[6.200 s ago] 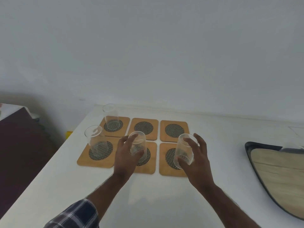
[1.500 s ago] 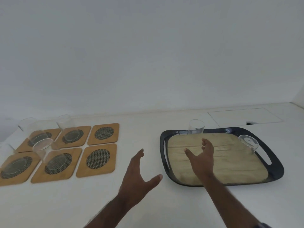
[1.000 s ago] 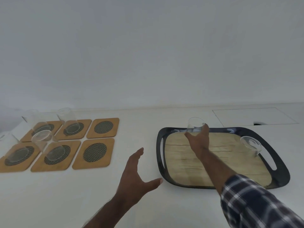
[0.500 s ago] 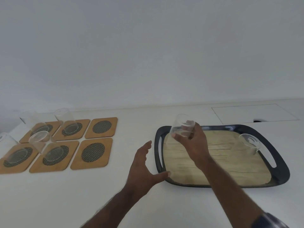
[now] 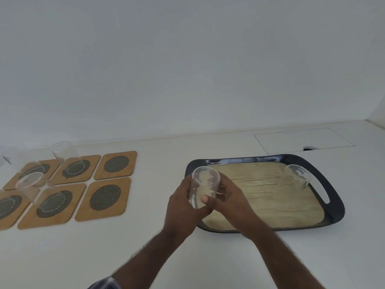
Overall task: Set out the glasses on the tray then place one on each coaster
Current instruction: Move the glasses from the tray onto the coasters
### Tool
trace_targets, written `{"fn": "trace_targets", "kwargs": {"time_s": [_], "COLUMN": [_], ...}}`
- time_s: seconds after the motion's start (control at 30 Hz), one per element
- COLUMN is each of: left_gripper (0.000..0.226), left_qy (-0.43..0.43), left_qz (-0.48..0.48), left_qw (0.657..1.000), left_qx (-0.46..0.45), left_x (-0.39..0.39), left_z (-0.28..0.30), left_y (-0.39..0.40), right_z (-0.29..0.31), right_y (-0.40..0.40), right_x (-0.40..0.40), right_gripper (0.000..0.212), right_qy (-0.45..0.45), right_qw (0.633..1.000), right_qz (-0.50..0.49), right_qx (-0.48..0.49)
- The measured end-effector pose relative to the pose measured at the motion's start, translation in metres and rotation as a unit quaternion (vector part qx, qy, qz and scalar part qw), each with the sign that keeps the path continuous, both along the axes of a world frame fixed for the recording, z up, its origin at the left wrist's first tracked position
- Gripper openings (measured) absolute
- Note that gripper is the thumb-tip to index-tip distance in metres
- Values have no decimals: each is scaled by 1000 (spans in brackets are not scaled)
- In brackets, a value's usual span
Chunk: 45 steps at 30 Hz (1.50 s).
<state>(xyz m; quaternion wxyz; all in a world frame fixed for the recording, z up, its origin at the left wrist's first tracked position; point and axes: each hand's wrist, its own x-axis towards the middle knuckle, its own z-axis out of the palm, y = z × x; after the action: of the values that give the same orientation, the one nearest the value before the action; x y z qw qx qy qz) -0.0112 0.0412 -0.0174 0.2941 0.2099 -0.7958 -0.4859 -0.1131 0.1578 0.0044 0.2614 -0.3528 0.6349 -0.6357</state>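
A clear glass is held above the left rim of the dark tray. My left hand wraps it from the left with the thumb across its front. My right hand holds it from the right with the fingers behind it. A second glass stands at the tray's back right. Six wooden coasters lie in two rows at the left. The back right coaster and the front right coaster are bare. Glasses stand on the other coasters.
The white counter meets a plain wall behind. A flat rectangular panel with a small dark hole is set into the counter behind the tray. The leftmost coasters are cut off by the frame edge.
My right hand took the glass from the tray's back left and carried it left and nearer. My left hand came in from the left and closed on the same glass.
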Motion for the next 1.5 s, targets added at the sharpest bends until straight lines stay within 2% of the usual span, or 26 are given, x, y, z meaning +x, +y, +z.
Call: {"fn": "trace_targets", "kwargs": {"time_s": [0.07, 0.17, 0.23, 0.3, 0.47, 0.63, 0.77, 0.87, 1.27, 1.5], "left_gripper": [64, 65, 70, 74, 76, 76, 76, 76, 79, 78], "left_qy": [7, 12, 22, 36, 62, 69, 74, 80, 89, 84], "left_qz": [9, 17, 13, 10, 1, 1, 2, 9, 29, 53], "left_qw": [1000, 999, 999, 999, 997, 997, 996, 996, 995, 995], "left_qx": [13, 29, 38, 38, 45, 45, 45, 43, 37, 19], "left_x": [1, 1, 1, 1, 2, 3, 2, 2, 7, 15], "left_z": [-3, -4, -3, 0, 5, 3, 0, -1, -5, -1], "left_y": [0, -2, -2, -1, 0, 2, 1, 0, -10, -19], "right_z": [-7, -20, -33, -46, -58, -54, -57, -65, -67, -47], "right_y": [7, 19, 27, 36, 59, 70, 74, 75, 62, 29], "right_x": [-3, -10, -17, -25, -51, -78, -99, -112, -122, -85], "right_gripper": [66, 47, 30, 26, 59, 92, 108, 110, 77, 67], "right_qy": [-14, -44, -53, -31, 23, 51, 44, 33, 13, 67], "right_qw": [999, 985, 961, 924, 835, 787, 802, 822, 848, 891], "right_qz": [-39, -164, -271, -380, -548, -607, -582, -552, -517, -446], "right_qx": [19, 19, 7, 21, 49, 96, 126, 135, 114, 40]}}
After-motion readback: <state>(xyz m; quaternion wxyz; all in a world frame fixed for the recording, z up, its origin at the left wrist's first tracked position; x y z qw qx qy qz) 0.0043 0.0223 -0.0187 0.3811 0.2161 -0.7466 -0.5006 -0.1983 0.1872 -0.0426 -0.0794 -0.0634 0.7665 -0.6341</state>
